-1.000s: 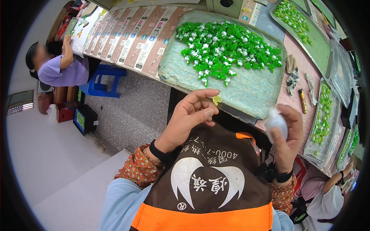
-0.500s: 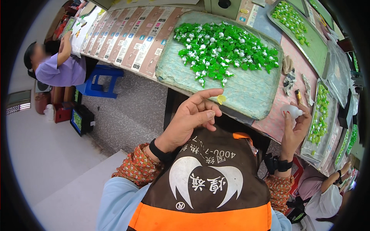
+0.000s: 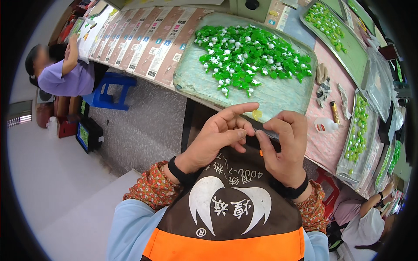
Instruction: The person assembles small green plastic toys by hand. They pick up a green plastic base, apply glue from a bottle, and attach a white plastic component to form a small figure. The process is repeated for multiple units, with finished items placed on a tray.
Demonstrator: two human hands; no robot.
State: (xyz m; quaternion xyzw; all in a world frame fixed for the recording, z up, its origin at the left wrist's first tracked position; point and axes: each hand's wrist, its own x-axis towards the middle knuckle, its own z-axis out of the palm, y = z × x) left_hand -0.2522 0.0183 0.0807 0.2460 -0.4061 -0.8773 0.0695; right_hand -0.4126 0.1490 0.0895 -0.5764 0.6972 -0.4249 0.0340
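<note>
My left hand [image 3: 220, 135] is raised over my apron, its index finger stretched out and the other fingers curled toward the thumb. A small translucent yellow piece [image 3: 257, 115] sits just under that index fingertip, moving with the hand. My right hand [image 3: 285, 145] is close beside it, thumb and index nearly together at the left fingertips; anything tiny between them is too small to make out. A white squeeze bottle [image 3: 325, 125] with a red label lies on the pink table cover. Beyond my hands, a tray [image 3: 278, 104] holds a heap of green-and-white figurines [image 3: 248, 54].
Beside the bottle are a gold-and-black tube [image 3: 335, 112] and crumpled scraps [image 3: 323, 92]. A narrow tray [image 3: 348, 172] of yellow-green pieces stands at right, another tray [image 3: 357, 65] farther back. People sit at left [image 3: 65, 78] and lower right [image 3: 363, 226]; a blue stool [image 3: 109, 91] stands left.
My right hand has put the white bottle down on the table and come left to meet my left hand's fingertips. The left hand has barely moved and keeps the yellow piece.
</note>
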